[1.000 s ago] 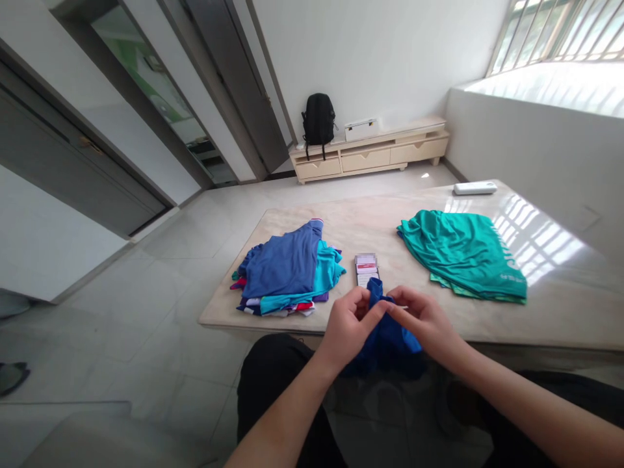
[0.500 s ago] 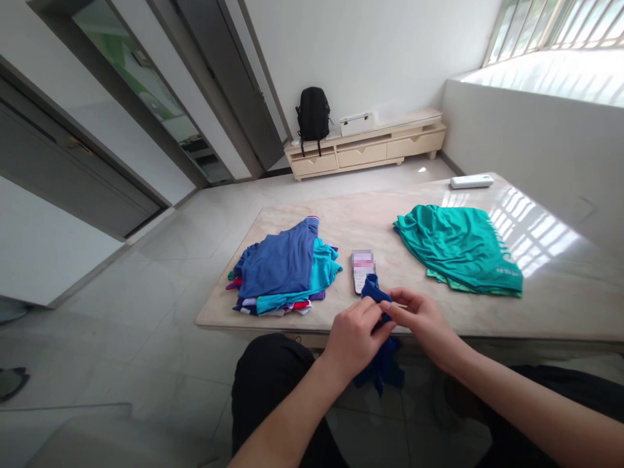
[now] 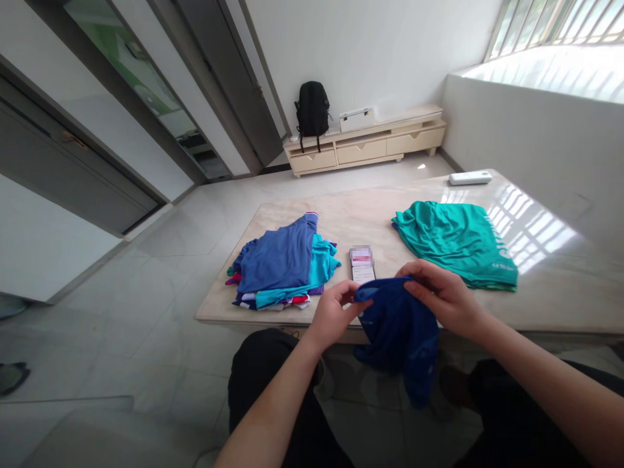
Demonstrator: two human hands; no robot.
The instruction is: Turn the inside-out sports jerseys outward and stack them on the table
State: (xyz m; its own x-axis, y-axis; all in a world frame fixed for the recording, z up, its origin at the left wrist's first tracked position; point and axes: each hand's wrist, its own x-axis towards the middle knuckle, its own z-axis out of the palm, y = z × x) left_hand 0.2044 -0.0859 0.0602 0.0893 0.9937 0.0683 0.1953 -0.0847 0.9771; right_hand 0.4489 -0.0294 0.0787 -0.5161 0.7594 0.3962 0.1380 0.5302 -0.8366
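A dark blue garment (image 3: 397, 322) hangs over the front edge of the table, pinched by its upper edge; whether it is a shirt or shorts I cannot tell. My left hand (image 3: 336, 313) grips one end of that edge between thumb and fingers. At the other end my right hand (image 3: 441, 292) holds it the same way. Behind the garment lies a phone (image 3: 362, 263) with its screen lit, the lower part covered. To the left is a loose pile of clothes (image 3: 277, 260) in blue, turquoise, red and purple. A green garment with white lettering (image 3: 455, 244) lies spread out on the right.
A long white case (image 3: 470, 178) lies at the far right of the pale marble table (image 3: 341, 214). Beyond, a black backpack (image 3: 312, 109) and a white box (image 3: 356, 119) stand on a low cabinet (image 3: 363, 153). My knees are below the table's front edge.
My hands have moved apart, drawing the bunched garment's edge out between them. More of the cloth now hangs open below. The piles and phone stay put; the view shifts slightly.
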